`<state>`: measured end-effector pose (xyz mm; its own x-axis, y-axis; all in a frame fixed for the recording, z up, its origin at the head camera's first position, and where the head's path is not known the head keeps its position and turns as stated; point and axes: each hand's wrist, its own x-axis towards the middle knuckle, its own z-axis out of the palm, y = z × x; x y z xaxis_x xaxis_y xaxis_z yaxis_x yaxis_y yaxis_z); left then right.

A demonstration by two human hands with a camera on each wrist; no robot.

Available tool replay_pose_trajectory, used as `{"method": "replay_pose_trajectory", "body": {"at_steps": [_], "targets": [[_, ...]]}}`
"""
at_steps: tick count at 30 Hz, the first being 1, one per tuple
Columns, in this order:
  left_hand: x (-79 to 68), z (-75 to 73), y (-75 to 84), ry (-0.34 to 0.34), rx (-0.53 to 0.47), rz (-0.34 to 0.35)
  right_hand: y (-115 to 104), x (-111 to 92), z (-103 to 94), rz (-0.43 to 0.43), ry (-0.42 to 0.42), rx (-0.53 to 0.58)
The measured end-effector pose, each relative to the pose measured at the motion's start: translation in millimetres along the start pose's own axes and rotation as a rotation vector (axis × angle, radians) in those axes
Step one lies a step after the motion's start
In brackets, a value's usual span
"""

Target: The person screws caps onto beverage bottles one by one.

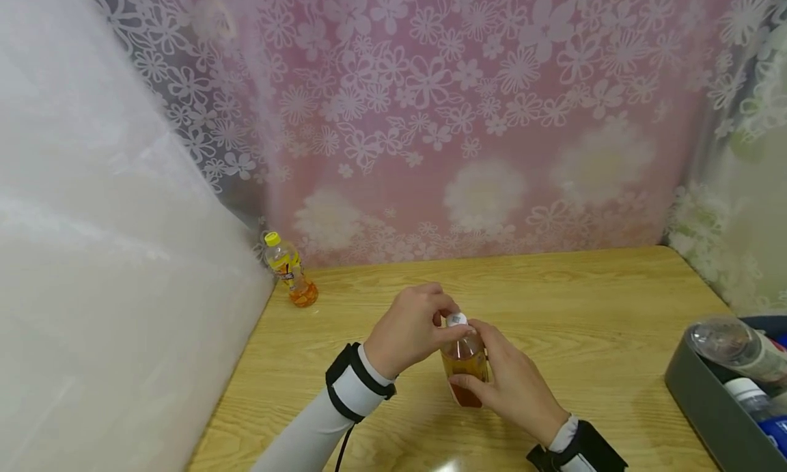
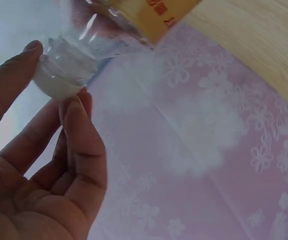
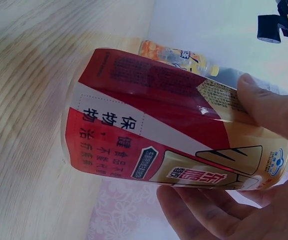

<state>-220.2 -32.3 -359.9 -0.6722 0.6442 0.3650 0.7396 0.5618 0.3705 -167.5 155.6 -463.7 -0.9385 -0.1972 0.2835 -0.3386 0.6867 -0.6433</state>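
A drink bottle with a red and gold label stands on the wooden table in front of me, and its white cap faces up. My left hand pinches the cap between thumb and fingers; the left wrist view shows those fingertips around the cap and the clear neck beyond. Lower down, my right hand grips the bottle's body with the thumb on the near side. The right wrist view gives the label close up, with fingers along both sides.
A yellow-capped bottle with orange drink stands at the table's back left corner. At the right edge, a grey box holds several bottles. Floral curtain and white sheeting bound the wooden table.
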Motion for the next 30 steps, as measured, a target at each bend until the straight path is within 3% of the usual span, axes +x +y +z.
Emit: {"method": "replay_pose_trajectory", "body": {"at_steps": [8, 11, 15, 20, 24, 30], "targets": [[4.2, -9.6, -1.5, -0.184, -0.076, 0.050, 2.5, 0.3, -2.6, 0.013, -0.007, -0.012], [5.0, -11.0, -1.4, -0.211, -0.112, 0.026, 3.9, 0.0, -2.3, 0.016, -0.016, 0.000], [4.1, -7.4, 0.8, -0.160, -0.067, -0.050, 5.1, -0.6, -2.7, 0.010, -0.010, 0.006], [2.8, 2.5, 2.8, -0.045, 0.085, -0.061, 5.5, -1.5, -1.1, 0.009, -0.008, 0.014], [2.5, 5.4, 0.8, -0.060, 0.071, -0.016, 4.8, -0.7, -0.7, 0.019, -0.022, 0.022], [6.4, -3.1, -6.6, -0.202, 0.000, 0.187, 5.7, -1.0, -4.1, 0.032, -0.046, 0.060]]}}
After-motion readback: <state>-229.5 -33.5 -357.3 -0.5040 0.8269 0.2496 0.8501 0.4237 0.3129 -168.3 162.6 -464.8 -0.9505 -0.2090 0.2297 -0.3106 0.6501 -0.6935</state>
